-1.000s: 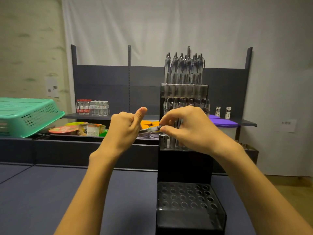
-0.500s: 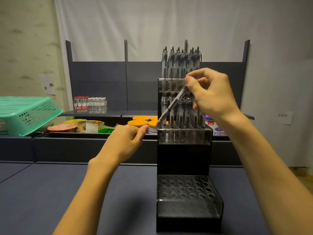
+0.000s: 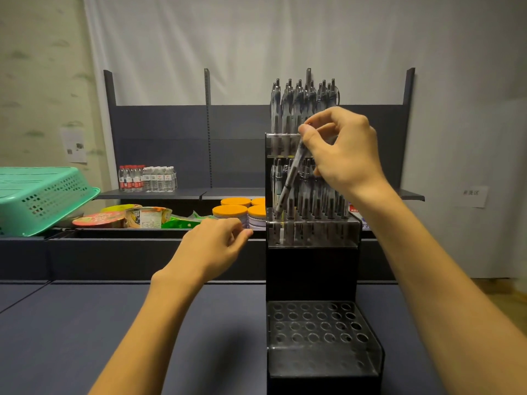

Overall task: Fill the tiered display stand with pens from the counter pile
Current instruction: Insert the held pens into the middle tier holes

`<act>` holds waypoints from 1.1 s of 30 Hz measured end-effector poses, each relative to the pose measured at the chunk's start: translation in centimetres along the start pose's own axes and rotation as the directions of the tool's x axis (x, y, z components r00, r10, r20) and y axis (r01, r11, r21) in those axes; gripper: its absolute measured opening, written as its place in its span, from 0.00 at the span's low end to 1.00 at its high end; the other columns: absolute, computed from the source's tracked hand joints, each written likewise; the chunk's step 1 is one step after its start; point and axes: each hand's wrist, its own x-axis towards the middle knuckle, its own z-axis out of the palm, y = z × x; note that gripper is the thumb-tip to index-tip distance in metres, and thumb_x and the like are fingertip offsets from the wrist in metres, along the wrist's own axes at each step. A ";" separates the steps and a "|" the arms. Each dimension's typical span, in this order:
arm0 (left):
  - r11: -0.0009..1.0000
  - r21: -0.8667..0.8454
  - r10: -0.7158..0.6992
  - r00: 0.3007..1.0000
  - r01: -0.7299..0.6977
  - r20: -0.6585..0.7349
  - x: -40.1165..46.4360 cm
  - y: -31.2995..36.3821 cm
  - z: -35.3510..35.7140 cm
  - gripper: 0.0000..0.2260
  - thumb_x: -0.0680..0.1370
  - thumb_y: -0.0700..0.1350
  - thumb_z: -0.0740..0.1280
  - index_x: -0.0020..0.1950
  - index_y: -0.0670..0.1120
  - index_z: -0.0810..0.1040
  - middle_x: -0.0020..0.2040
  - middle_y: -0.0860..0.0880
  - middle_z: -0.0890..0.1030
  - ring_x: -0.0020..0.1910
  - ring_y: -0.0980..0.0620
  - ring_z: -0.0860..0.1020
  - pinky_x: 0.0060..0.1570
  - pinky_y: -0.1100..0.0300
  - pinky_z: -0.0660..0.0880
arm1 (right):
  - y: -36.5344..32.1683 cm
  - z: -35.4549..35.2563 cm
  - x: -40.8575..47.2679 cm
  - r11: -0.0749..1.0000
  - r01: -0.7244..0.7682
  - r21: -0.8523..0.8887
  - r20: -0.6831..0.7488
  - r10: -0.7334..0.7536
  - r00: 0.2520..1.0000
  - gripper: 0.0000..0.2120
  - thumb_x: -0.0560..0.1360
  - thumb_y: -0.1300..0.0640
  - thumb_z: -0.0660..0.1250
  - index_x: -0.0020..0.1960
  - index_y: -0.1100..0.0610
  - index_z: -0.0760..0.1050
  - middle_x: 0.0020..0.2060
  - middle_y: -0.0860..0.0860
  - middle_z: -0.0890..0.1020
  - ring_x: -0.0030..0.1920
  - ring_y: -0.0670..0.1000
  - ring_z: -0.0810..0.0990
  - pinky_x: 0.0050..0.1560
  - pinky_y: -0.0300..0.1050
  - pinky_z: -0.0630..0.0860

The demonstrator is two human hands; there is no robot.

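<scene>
Right hand: my right hand (image 3: 343, 155) pinches the upper end of a pen (image 3: 289, 178) between thumb and fingertips, raised in front of the middle tier.
Left hand: my left hand (image 3: 212, 248) hangs just left of the stand, fingers loosely curled; whether it holds anything I cannot tell.
Pen, position: tilted, tip down and to the left, its point at a hole in the front left corner of the middle tier (image 3: 312, 223); not yet upright or seated.
Pen, handling: judged light, stiff and smooth-barrelled, likely to swivel in a loose pinch. Hold near the top, as now, so the tip stays free to find the hole.
Display stand: the tiered display stand (image 3: 312, 269) is black with clear perforated tiers, on the dark counter (image 3: 85, 337) directly ahead. Top tier packed with upright pens; middle tier nearly full; bottom tier (image 3: 316, 326) shows only open holes.
Pen supply: no counter pile in view.
Surroundings: green basket (image 3: 37, 198) at far left, instant noodle bowls (image 3: 122, 218), orange-lidded tubs (image 3: 233, 210) and water bottles (image 3: 148, 178) on shelving behind.
</scene>
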 end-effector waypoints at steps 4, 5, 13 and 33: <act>0.999 0.041 0.005 1.000 -0.006 0.028 0.3 -0.4 0.3 0.11 0.79 0.56 0.60 0.43 0.51 0.76 0.37 0.52 0.78 0.36 0.56 0.75 0.38 0.56 0.77 | 0.0 0.7 0.1 0.999 0.028 -0.043 0.040 -0.026 0.999 0.08 0.77 0.52 0.68 0.53 0.54 0.77 0.38 0.48 0.81 0.34 0.46 0.79 0.43 0.51 0.81; 0.999 0.048 0.006 0.999 -0.008 0.032 0.3 -0.5 0.3 0.11 0.79 0.56 0.60 0.43 0.51 0.75 0.37 0.52 0.78 0.36 0.56 0.75 0.38 0.56 0.77 | 0.0 0.9 0.1 0.998 0.035 -0.050 0.056 -0.033 0.998 0.09 0.77 0.52 0.68 0.55 0.54 0.76 0.38 0.48 0.81 0.34 0.47 0.79 0.43 0.51 0.81; 0.998 0.061 0.022 0.998 -0.025 0.051 0.7 -1.0 0.5 0.12 0.79 0.57 0.60 0.38 0.55 0.70 0.34 0.54 0.75 0.34 0.56 0.74 0.38 0.55 0.77 | -0.8 2.3 0.2 0.973 0.136 -0.185 0.092 -0.121 0.988 0.10 0.77 0.49 0.68 0.55 0.50 0.79 0.36 0.43 0.79 0.42 0.46 0.80 0.50 0.47 0.79; 0.995 0.088 0.032 0.994 -0.041 0.106 -0.8 -0.4 -0.1 0.11 0.79 0.56 0.60 0.40 0.54 0.71 0.36 0.53 0.76 0.35 0.55 0.74 0.36 0.59 0.73 | -2.4 1.7 -1.0 0.942 0.099 -0.320 0.184 -0.040 0.982 0.10 0.76 0.49 0.67 0.52 0.52 0.81 0.45 0.49 0.83 0.47 0.49 0.80 0.52 0.49 0.79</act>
